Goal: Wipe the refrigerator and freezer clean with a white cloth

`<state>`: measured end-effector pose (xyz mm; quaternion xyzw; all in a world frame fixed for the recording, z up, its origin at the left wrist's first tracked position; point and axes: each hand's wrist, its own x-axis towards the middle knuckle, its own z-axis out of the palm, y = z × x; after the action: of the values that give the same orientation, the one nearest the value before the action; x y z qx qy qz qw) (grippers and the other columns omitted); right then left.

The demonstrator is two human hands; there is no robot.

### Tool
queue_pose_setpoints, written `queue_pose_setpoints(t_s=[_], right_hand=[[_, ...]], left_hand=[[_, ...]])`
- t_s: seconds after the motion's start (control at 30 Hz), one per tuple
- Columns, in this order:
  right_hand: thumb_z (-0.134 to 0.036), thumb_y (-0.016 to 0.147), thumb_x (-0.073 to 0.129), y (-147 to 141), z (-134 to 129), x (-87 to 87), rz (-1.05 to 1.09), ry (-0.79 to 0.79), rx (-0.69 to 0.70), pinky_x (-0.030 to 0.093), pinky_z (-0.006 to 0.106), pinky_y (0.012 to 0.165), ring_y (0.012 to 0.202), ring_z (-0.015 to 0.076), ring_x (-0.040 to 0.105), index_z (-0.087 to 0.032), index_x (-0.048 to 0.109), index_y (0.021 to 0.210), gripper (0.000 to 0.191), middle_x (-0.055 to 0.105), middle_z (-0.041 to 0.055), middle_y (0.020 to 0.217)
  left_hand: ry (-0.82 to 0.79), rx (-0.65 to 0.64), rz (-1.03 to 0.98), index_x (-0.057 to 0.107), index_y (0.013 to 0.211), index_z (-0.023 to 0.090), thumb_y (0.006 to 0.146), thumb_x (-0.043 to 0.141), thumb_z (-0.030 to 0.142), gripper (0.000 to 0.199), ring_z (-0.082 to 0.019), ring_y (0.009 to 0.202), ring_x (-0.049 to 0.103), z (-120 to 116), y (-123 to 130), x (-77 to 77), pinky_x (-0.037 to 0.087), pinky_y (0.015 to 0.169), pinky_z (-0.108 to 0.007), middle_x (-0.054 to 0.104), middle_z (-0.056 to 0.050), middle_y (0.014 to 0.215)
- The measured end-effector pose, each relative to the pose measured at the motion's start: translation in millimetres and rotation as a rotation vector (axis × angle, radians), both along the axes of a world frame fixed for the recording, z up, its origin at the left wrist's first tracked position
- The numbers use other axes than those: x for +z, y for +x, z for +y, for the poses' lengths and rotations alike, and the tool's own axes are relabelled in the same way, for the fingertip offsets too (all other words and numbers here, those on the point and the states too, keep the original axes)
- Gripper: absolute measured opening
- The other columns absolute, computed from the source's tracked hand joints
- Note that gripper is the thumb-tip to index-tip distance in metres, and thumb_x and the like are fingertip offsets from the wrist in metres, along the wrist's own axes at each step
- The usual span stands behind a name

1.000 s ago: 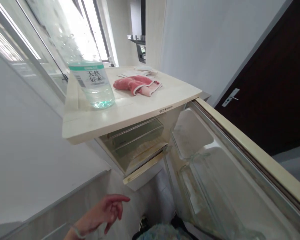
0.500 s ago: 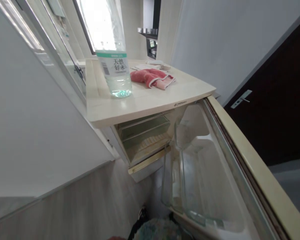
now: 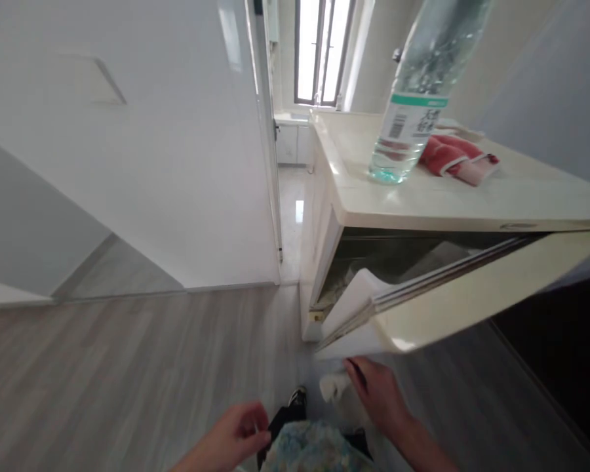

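A small cream fridge [image 3: 423, 210] stands at the right with its door [image 3: 472, 301] partly swung in. My right hand [image 3: 378, 393] is low under the door's near corner, fingers around a small white thing [image 3: 333, 385], perhaps a cloth or tissue. My left hand [image 3: 236, 436] hangs loosely curled at the bottom, holding nothing I can see. On the fridge top stand a large clear water bottle [image 3: 413, 105] with a green-edged label and a folded pink towel [image 3: 455, 157].
A white wall and a door frame [image 3: 265, 131] rise at the left of the fridge. Beyond is a tiled room with a bright window [image 3: 322, 52]. Grey wood floor [image 3: 128, 367] spreads left. A dark door [image 3: 560, 354] lies at the right.
The view has swung left and the fridge door has come from wide open to nearly closed. Both hands have come into view at the bottom; the right one is now by the door's lower corner.
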<state>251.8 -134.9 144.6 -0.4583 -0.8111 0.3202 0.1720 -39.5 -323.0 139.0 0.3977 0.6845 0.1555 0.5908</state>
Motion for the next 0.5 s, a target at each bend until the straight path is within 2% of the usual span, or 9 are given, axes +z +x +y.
queue_pose_setpoints(t_s=[0.13, 0.27, 0.4, 0.5], right_hand=[[-0.048, 0.106, 0.042, -47.8, 55.2, -5.2, -0.032, 0.015, 0.05, 0.057, 0.037, 0.081, 0.089, 0.0283, 0.077, -0.022, 0.074, 0.108, 0.041, 0.079, 0.0105, 0.101], [-0.039, 0.106, 0.041, -81.8, 95.7, -0.5, -0.135, 0.048, 0.05, 0.054, 0.035, 0.083, 0.095, 0.0273, 0.076, -0.018, 0.071, 0.113, 0.037, 0.078, 0.0109, 0.106], [-0.034, 0.107, 0.043, -89.7, 109.6, 1.7, -0.253, 0.095, 0.054, 0.052, 0.032, 0.084, 0.097, 0.0257, 0.074, -0.018, 0.072, 0.112, 0.033, 0.078, 0.0097, 0.107], [-0.032, 0.11, 0.038, -87.8, 102.7, -10.4, -0.322, 0.133, 0.121, 0.052, 0.029, 0.085, 0.099, 0.0226, 0.074, -0.019, 0.072, 0.115, 0.037, 0.077, 0.0092, 0.11]], left_hand=[[0.05, 0.182, -0.064, 0.069, 0.101, 0.017, 0.081, 0.064, 0.07, 0.056, -0.027, 0.093, 0.065, -15.2, -3.4, -10.3, 0.051, 0.085, -0.038, 0.071, -0.01, 0.096], [0.034, 0.213, -0.105, 0.07, 0.108, 0.018, 0.08, 0.068, 0.069, 0.058, -0.027, 0.103, 0.067, -24.8, -6.6, -23.8, 0.052, 0.091, -0.036, 0.073, -0.009, 0.111], [-0.002, 0.204, -0.096, 0.07, 0.106, 0.019, 0.082, 0.068, 0.062, 0.049, -0.026, 0.102, 0.068, -28.4, -1.1, -35.5, 0.053, 0.09, -0.036, 0.074, -0.008, 0.11], [0.006, 0.224, -0.092, 0.07, 0.104, 0.017, 0.082, 0.065, 0.063, 0.051, -0.026, 0.099, 0.068, -24.6, 7.0, -41.5, 0.055, 0.088, -0.036, 0.073, -0.009, 0.106]])
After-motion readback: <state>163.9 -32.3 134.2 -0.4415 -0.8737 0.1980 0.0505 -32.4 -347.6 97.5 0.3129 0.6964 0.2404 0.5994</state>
